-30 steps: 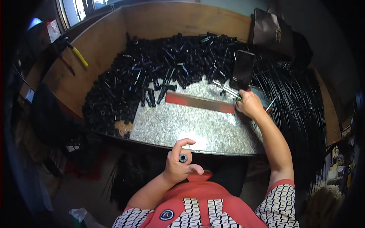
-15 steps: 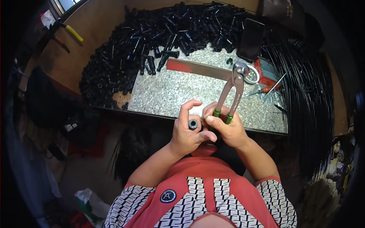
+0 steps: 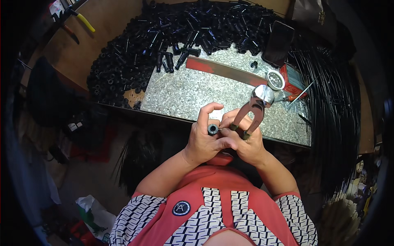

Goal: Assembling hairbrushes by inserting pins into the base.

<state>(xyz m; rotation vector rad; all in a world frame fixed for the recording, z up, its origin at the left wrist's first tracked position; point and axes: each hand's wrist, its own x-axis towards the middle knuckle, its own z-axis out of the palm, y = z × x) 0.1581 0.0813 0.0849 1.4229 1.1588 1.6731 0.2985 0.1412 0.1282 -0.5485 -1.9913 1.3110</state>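
Lying in a cup (image 3: 276, 88): perhaps metal bits (image 3: 275, 79); left fingers (image 3: 202, 119) grip a tube (image 3: 212, 129), right fingers (image 3: 230, 115) pincers (image 3: 257, 111).

Bright silver tops the pincers (image 3: 262, 96), their grips dark green, while the tubular fitting (image 3: 212, 129) is black with a greyish rim. Black-and-white geometric panels pattern a red shirt (image 3: 213, 219). The slab (image 3: 188, 92) is speckled grey and white; the flat bar (image 3: 225, 71), red and brownish grey; the small bowl (image 3: 269, 80), white; the long rods (image 3: 328, 102), black; the wooden wall (image 3: 96, 39), brown.
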